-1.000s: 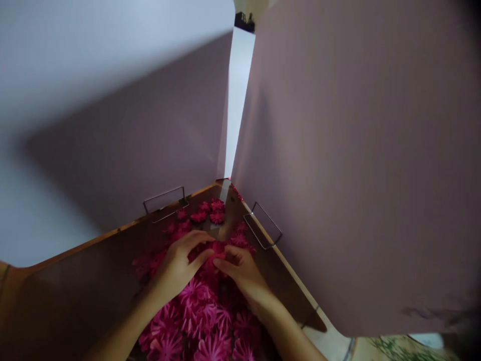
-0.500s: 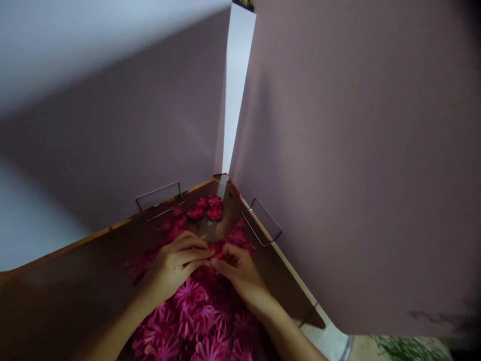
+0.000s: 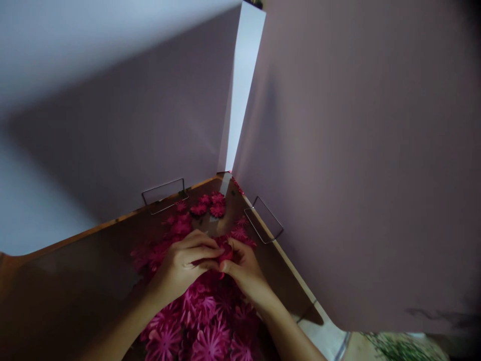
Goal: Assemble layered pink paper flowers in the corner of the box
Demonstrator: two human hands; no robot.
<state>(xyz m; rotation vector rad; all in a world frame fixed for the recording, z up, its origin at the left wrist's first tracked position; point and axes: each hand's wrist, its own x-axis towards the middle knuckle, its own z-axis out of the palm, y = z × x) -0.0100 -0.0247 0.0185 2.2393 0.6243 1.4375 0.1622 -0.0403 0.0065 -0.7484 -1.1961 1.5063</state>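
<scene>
Both my hands meet above a dark brown table [image 3: 93, 271], around a red-pink flower piece [image 3: 226, 251]. The fingers of my left hand [image 3: 191, 255] are bent and pinch the piece from the left. On its right side, the thumb and curled fingers of my right hand [image 3: 242, 263] grip it. Beneath and in front of my hands lies a heap of magenta petal pieces [image 3: 210, 341]. A looser cluster [image 3: 180, 225] spreads to the left, and a small stack [image 3: 217, 204] sits farther back.
Wire brackets stand at the left edge [image 3: 165, 195] and the right edge [image 3: 264, 220] of the table. Pale walls [image 3: 356, 150] rise behind both edges. Green sprigs [image 3: 398, 348] lie at the lower right, beyond the table.
My hands have shifted slightly right in the view. More of the red-pink piece shows between my fingers, and my fingertips are a little farther apart.
</scene>
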